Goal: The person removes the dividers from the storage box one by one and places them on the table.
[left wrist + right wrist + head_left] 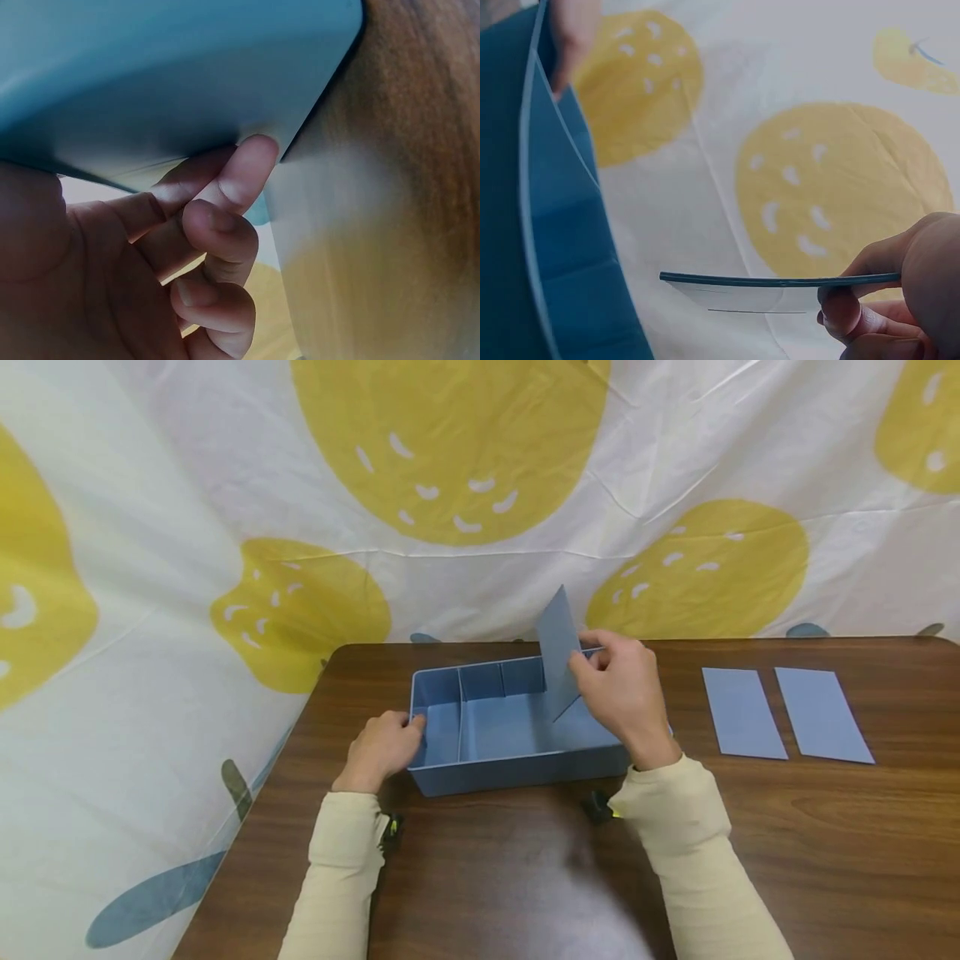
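A blue rectangular box (517,768) with an open top stands on the wooden table. One divider panel (461,718) is upright inside it, near its left end. My left hand (381,745) grips the box's left end wall, thumb over the rim; in the left wrist view its fingers (251,172) lie against the outside of the wall. Above the box's right part, my right hand (621,685) pinches a loose blue divider panel (558,647) between thumb and fingers. That panel is tilted, its lower corner over the box's interior. The right wrist view shows the panel (780,282) edge-on.
Two flat blue panels (745,713) lie side by side on the table (825,827) to the right of the box. A white cloth (510,593) with yellow lemon prints hangs behind the table and along its left side.
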Tool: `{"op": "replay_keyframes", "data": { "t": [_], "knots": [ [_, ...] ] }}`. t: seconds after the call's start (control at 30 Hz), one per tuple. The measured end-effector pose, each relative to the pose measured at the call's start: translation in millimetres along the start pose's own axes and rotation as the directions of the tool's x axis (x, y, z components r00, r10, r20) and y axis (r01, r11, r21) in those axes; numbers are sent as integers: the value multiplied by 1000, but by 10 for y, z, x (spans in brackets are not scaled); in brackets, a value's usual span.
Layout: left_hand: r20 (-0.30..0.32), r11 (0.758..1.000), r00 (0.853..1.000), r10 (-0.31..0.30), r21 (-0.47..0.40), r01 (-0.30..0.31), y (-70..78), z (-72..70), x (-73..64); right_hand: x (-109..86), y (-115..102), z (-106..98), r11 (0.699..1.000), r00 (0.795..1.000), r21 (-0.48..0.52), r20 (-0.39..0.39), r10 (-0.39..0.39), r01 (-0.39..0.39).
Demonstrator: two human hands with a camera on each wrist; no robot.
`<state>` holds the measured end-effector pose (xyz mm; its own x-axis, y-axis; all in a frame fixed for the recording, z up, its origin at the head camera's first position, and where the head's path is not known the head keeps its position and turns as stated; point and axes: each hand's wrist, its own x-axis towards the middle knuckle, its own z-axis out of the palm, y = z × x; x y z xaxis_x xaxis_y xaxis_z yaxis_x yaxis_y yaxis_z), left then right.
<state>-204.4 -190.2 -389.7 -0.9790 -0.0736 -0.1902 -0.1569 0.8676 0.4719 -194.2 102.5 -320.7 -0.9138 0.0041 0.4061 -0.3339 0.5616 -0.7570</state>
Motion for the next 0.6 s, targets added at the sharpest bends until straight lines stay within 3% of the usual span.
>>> {"op": "replay_keyframes", "data": {
  "t": [0.23, 0.6],
  "knots": [
    [-3, 1000, 1000, -1, -1, 1, -7, 0, 8, 60, 118, -269, 995, 993, -7, -70, 94, -95],
    [3, 1000, 1000, 1, -2, -1, -8, -14, 10, 115, 407, -623, 974, 966, -25, -142, 218, -224]
  ]
}}
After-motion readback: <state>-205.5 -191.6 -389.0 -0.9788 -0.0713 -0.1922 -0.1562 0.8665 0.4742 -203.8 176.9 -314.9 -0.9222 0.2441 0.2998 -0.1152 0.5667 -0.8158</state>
